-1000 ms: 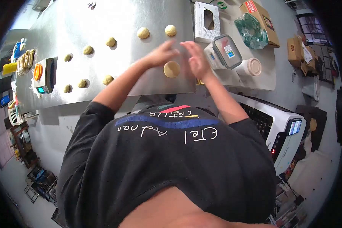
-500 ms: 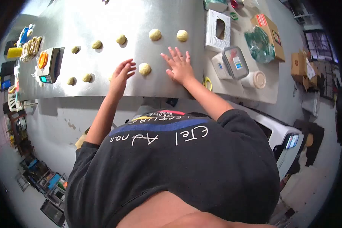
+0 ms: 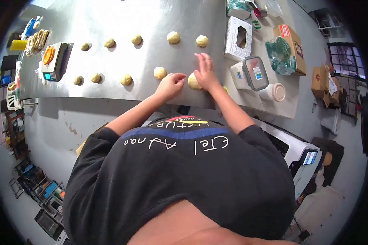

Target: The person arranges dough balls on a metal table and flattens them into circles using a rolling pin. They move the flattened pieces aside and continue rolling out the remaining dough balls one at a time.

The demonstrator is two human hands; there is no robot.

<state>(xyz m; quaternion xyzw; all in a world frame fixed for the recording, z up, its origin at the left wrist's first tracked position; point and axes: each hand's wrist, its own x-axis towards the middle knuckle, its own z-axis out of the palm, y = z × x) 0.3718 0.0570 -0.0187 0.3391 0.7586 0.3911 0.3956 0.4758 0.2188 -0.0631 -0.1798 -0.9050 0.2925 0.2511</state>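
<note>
Pale yellow dough balls stand in two rows on the metal table (image 3: 110, 61), smaller toward the left. At the near row's right end, my right hand (image 3: 207, 76) rests against a large dough ball (image 3: 194, 81). Its thumb side touches the ball and its fingers stretch forward, not wrapped around it. My left hand (image 3: 170, 86) is just left of that ball, fingers curled in, with nothing visible in them. Close behind my left hand sits another dough ball (image 3: 160, 73). In the far row, a dough ball (image 3: 202, 41) lies beyond my right fingertips.
A kitchen scale (image 3: 54, 61) with an orange piece on top stands at the left. On the right-hand table are an open white box (image 3: 238, 38), a lidded clear container (image 3: 249, 73), a white lidded cup (image 3: 274, 93), a green plastic bag (image 3: 280, 56) and a cardboard box (image 3: 292, 47).
My left hand has moved right, past the neighbouring dough ball, and its fingers have curled. My right hand has turned and shifted slightly right; the dough ball beside it now shows.
</note>
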